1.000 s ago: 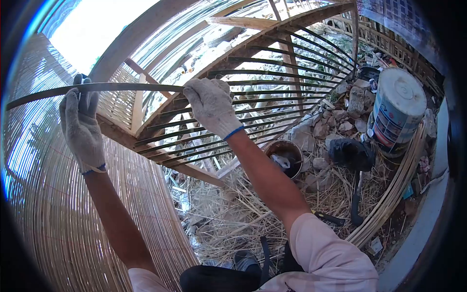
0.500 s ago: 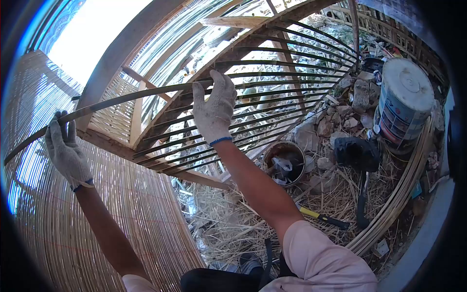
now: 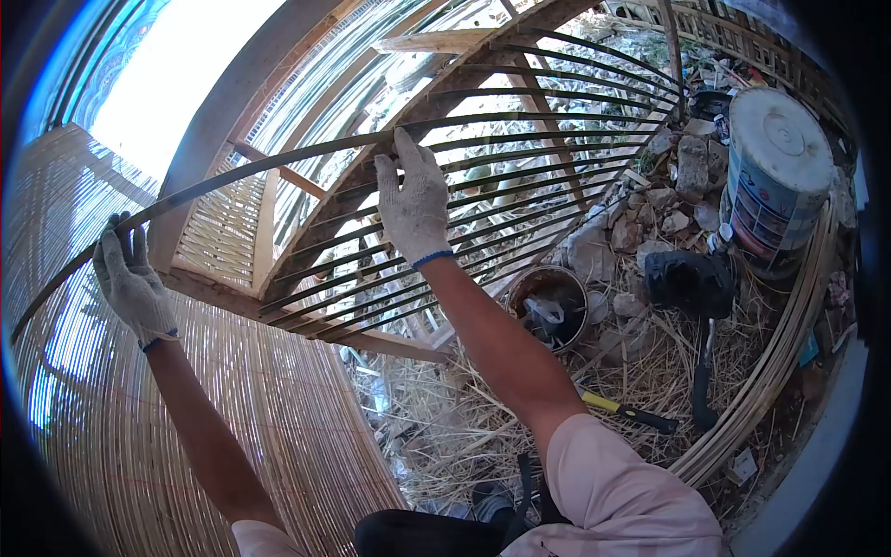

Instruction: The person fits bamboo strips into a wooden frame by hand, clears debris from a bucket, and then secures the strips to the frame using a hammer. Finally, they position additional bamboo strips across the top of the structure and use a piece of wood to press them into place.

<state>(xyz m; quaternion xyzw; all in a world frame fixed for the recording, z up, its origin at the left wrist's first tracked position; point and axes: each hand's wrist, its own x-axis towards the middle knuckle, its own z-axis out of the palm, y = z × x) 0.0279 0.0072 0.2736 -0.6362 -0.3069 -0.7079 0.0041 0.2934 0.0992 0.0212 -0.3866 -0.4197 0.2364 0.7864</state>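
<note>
A long, thin, dark bamboo strip [image 3: 269, 165] arcs from the left edge to the curved wooden frame [image 3: 390, 153], where it lines up with one of the slats. My left hand [image 3: 135, 290], in a pale knitted glove, grips this strip near its outer end, fingers up behind it and thumb below. My right hand [image 3: 413, 206], gloved too, is raised at the frame. Its index fingertip touches the strip's lower edge, while the thumb stands apart from it; the other fingers are partly hidden. Several dark slats [image 3: 548, 135] fan out to the right.
A reed mat [image 3: 260, 399] spreads below my left arm. On the right are a paint bucket [image 3: 775, 186], broken bricks [image 3: 691, 172], a dark block-shaped object [image 3: 687, 283], a hammer [image 3: 626, 410] and bundled canes [image 3: 770, 362]. An open can [image 3: 552, 311] stands amid straw.
The view has shifted slightly. My right hand has loosened around the strip, its thumb now lower and its index fingertip at the strip's edge. My left hand keeps its place on the strip.
</note>
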